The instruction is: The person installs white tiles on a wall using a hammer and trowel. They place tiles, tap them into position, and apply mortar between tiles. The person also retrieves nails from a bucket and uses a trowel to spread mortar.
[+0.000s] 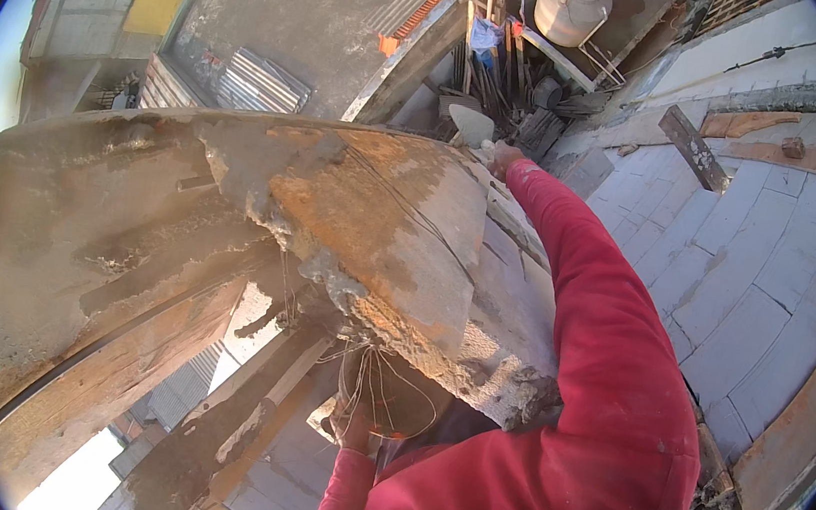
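My right hand (505,159), at the end of an outstretched red sleeve, is closed on a trowel. The trowel's pale grey blade (469,124) points away at the far end of a concrete slab (404,204). Wet grey mortar (267,163) coats the slab's left part, and orange-brown staining covers its middle. Lower down, my left hand (355,430) is beside a brown rounded container (395,390) beneath the slab's rough near edge. Thin loose wires (376,377) hang across that container and partly cover the hand, so its fingers are hard to make out.
A long plastered ledge (60,215) curves along the left, with openings below it. A pale block wall (743,313) with a wooden piece (694,149) stands at right. Beyond are a water tank (571,8), corrugated sheets (262,82) and stacked poles (487,47).
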### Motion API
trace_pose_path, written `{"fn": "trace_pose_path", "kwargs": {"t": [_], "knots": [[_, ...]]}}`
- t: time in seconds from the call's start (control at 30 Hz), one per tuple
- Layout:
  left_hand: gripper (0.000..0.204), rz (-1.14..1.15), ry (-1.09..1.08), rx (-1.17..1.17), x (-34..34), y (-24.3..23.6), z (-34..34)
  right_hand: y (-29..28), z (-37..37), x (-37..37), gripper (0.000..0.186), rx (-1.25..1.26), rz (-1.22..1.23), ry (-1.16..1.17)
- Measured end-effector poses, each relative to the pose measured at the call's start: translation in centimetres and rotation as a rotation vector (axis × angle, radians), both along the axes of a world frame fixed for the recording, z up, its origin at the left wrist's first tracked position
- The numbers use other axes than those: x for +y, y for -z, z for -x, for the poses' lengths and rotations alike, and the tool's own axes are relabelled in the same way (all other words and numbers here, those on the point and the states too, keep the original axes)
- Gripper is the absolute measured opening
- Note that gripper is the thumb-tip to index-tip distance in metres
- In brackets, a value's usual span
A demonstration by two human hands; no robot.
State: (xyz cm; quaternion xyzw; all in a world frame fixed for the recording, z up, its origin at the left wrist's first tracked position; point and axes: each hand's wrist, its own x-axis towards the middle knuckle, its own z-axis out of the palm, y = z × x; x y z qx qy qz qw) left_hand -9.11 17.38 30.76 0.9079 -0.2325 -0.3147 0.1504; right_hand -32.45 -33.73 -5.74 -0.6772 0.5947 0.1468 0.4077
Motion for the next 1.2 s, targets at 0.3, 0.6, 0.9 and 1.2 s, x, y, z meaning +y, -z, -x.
{"fn": "trace_pose_path", "kwargs": {"t": [0.3, 0.6, 0.9, 1.2], "knots": [[0.010, 0.011, -0.352, 0.132, -1.0, -0.2, -0.3, -0.3, -1.8, -0.1, 0.045, -0.083, -0.079, -0.061], [0.030, -0.150, -0.111, 0.076, -3.9, -1.4, -0.6, -1.5, -1.6, 0.0, 0.056, -0.103, -0.050, 0.184], [0.025, 0.048, -0.182, 0.344, -2.2, 0.0, -2.0, -6.5, 3.2, -0.4, 0.044, -0.320, -0.265, -0.013], [0.028, 0.009, -0.199, 0.251, -0.1, -2.2, -2.2, -12.6, 1.5, 0.6, 0.037, -0.281, -0.241, 0.049]]}}
